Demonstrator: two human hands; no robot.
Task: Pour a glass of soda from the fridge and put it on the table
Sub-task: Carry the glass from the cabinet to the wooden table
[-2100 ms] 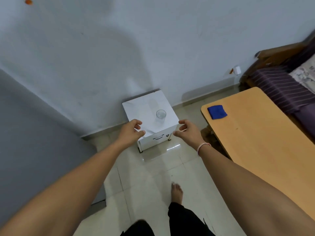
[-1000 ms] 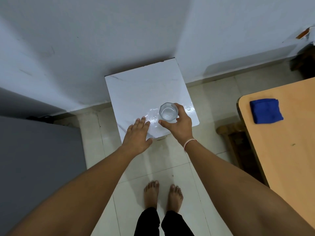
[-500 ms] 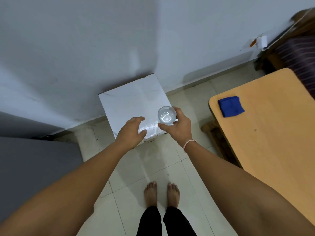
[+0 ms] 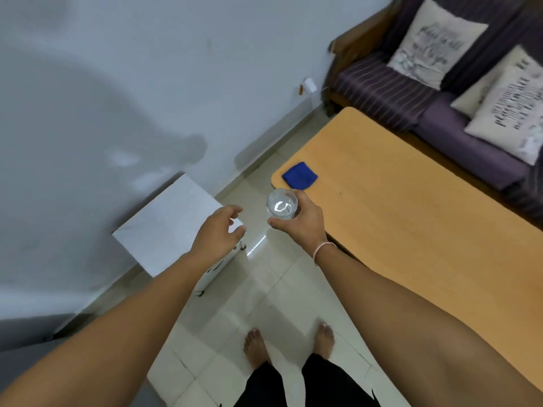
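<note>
We are seeing glass (image 4: 281, 204): clear, smooth, glinting. Table (image 4: 411, 218): light wood-look top, smooth, matt. Blue cloth (image 4: 299, 175): soft fabric, matt. White cabinet (image 4: 173, 227): smooth, slightly sheeny. Floor (image 4: 264, 298): glossy tiles, reflecting light. Sofa (image 4: 440, 113): striped purple fabric. Cushions (image 4: 435, 42): printed cloth. Wall (image 4: 147, 69): matt paint.

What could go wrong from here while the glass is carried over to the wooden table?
1. The right hand grips the glass from one side, over bare floor tiles; a slip would likely break it.
2. The glossy tiles could be slippery for the bare feet.
3. The blue cloth lies at the table corner nearest the glass; set partly on it, the glass might stand unevenly and tip.
</note>
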